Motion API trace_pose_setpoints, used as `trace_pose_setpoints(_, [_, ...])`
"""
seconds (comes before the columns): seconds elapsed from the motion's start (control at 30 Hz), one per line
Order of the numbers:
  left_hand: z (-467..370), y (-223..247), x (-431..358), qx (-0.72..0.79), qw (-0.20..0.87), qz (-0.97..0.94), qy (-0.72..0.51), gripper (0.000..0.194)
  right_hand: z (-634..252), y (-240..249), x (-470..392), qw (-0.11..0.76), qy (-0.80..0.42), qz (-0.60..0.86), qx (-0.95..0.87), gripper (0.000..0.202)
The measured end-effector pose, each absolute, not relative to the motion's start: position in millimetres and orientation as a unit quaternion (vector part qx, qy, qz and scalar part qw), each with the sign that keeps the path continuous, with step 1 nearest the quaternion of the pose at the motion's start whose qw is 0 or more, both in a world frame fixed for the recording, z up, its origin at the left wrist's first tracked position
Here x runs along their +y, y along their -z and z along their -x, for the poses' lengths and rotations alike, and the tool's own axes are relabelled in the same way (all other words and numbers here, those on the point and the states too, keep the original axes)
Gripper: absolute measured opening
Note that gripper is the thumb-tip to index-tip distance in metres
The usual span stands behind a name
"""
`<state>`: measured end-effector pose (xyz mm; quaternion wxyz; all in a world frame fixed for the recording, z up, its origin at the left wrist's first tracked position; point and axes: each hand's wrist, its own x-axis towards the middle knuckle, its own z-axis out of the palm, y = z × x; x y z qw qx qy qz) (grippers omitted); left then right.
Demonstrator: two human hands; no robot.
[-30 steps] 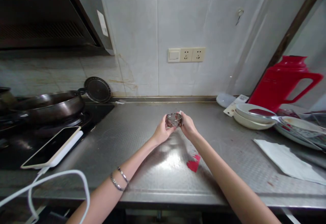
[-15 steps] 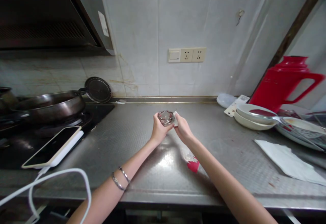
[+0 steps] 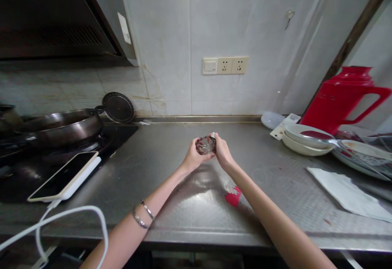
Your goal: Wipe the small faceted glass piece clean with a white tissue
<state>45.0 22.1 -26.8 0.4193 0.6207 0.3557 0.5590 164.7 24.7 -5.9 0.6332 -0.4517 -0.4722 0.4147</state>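
Note:
My left hand (image 3: 193, 155) is wrapped round a dark-tinted, faceted glass cup (image 3: 206, 145) from its left side. The cup's mouth faces me, and it is held above the steel counter (image 3: 165, 154). My right hand (image 3: 223, 151) is closed at the cup's right rim, with a small bit of white tissue (image 3: 213, 134) showing above its fingers. Most of the tissue is hidden by that hand. Below the hands, a torn red heart-shaped sticker (image 3: 233, 197) lies on the counter, close to my right forearm.
At left, a phone (image 3: 64, 175) with a white cable (image 3: 73, 210) rests by the stove and a steel pan (image 3: 64, 126). To the right are stacked bowls (image 3: 303, 148), a red thermos (image 3: 339, 101) and a folded white paper towel (image 3: 349, 193). Wall sockets (image 3: 232, 65) sit behind.
Both hands have shifted slightly right with the glass cup, and the cup has turned in them. The white tissue now shows at the top of my right fingers instead of beside the cup.

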Motion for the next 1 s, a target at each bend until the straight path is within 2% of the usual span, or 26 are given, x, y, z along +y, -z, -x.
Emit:
trace_pose_setpoints(0.27, [-40, 27, 24, 0.438, 0.229, -0.640, -0.588, 0.077, -155, 3, 12, 0.623, -0.378, 0.451, -0.515, 0.048])
trace_pose_setpoints(0.47, [-25, 28, 38, 0.501, 0.176, -0.646, -0.549, 0.066, -153, 5, 12, 0.607, -0.381, 0.490, -0.497, 0.041])
trace_pose_setpoints(0.67, [-17, 32, 45, 0.498, 0.179, -0.653, -0.541, 0.055, -175, 14, 32, 0.626, -0.434, 0.485, -0.430, 0.037])
trace_pose_setpoints(1.0, [-13, 31, 44, 0.462, 0.246, -0.662, -0.537, 0.067, -194, 16, 45, 0.607, -0.402, 0.526, -0.441, 0.043])
